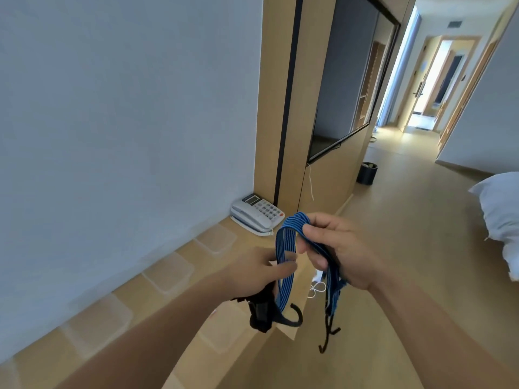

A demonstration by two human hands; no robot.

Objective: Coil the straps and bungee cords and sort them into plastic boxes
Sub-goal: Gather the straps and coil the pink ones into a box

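Blue bungee cord [285, 248] hung as a loose loop in mid-air over the ledge [134, 290]; right hand [339, 248] pinched its top, left hand [261, 269] gripped the lower run plus a black strap bundle [261, 313]. Risk: the dangling hooked ends [328, 332] could snag, or the elastic could spring open if either grip slackened. The clear plastic boxes [168, 272] stood in a row on the ledge; no contents were discernible, though the view was blurred.

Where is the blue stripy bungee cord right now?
In the head view, the blue striped bungee cord is held looped between the left hand and right hand, near centre, in front of the grey desk telephone.
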